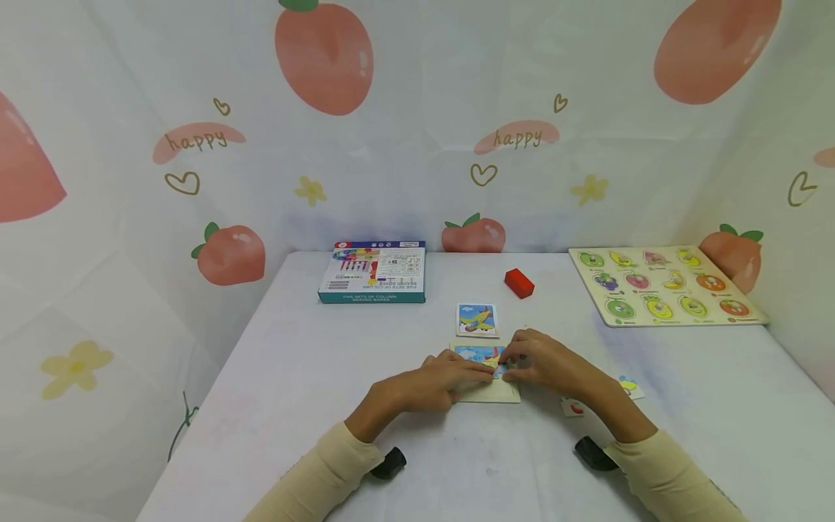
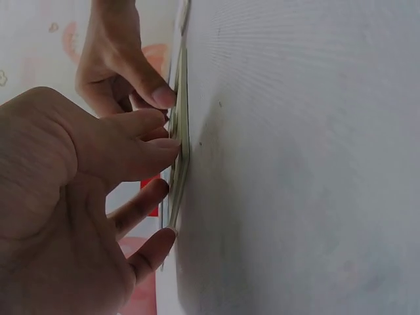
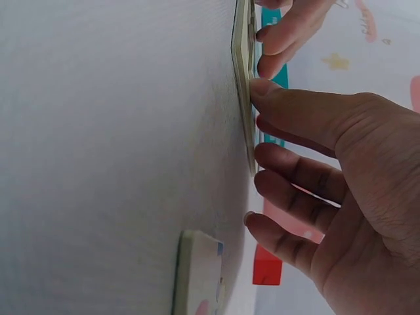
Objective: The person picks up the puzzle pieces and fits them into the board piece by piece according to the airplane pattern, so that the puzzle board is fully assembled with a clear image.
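Observation:
A shallow wooden puzzle tray point(image 1: 491, 396) lies on the table, its blue-and-yellow airplane picture point(image 1: 478, 353) partly covered by fingers. My left hand point(image 1: 438, 380) rests on the tray's left part, its fingers extended over the picture. On the right side of the tray, my right hand point(image 1: 544, 359) pinches a blue puzzle piece point(image 1: 500, 371) between thumb and index finger, against the picture. Just beyond the tray is a small airplane picture card point(image 1: 477, 320). The wrist views show both hands' fingertips close together at the tray edge point(image 2: 184, 118); the piece itself is hidden there.
Loose puzzle pieces lie by the right forearm, one with a red mark point(image 1: 572, 408) and one partly hidden point(image 1: 630, 387). Farther back are a boxed bead set point(image 1: 373, 274), a red block point(image 1: 519, 283) and a fruit board point(image 1: 665, 288). A printed cloth backdrop point(image 1: 404, 188) rises behind.

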`<state>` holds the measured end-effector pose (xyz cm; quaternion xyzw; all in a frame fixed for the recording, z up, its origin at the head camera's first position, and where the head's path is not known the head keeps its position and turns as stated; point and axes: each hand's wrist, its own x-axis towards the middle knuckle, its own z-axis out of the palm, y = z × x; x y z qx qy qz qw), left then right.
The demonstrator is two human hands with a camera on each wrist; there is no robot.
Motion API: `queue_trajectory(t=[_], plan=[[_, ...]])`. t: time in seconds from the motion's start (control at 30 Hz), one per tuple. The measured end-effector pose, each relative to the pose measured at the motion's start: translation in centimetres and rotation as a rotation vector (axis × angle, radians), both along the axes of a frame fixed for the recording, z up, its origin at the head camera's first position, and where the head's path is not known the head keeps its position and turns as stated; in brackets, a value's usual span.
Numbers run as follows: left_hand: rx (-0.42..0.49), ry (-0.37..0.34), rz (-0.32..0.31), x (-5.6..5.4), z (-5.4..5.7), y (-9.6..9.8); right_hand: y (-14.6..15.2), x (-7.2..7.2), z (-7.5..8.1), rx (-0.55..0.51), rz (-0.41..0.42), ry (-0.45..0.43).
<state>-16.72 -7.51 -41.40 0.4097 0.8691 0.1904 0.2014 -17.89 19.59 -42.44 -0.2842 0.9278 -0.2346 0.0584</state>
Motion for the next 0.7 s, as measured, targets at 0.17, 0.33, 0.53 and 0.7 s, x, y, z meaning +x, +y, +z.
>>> queue_trajectory(t=[0.17, 0.33, 0.53, 0.7], plan=[[-0.041, -0.001, -0.003, 0.3, 0.1, 0.1, 0.0, 0.1, 0.1, 0.001, -0.002, -0.013], [-0.057, -0.014, 0.017, 0.5, -0.1, 0.2, 0.2, 0.0, 0.2, 0.000, 0.004, -0.036], [-0.072, -0.005, 0.034, 0.4, -0.3, 0.3, 1.5, 0.1, 0.4, 0.027, -0.006, -0.049], [-0.091, 0.001, 0.032, 0.3, -0.4, 0.3, 3.2, 1.0, 0.7, 0.043, -0.032, -0.056]])
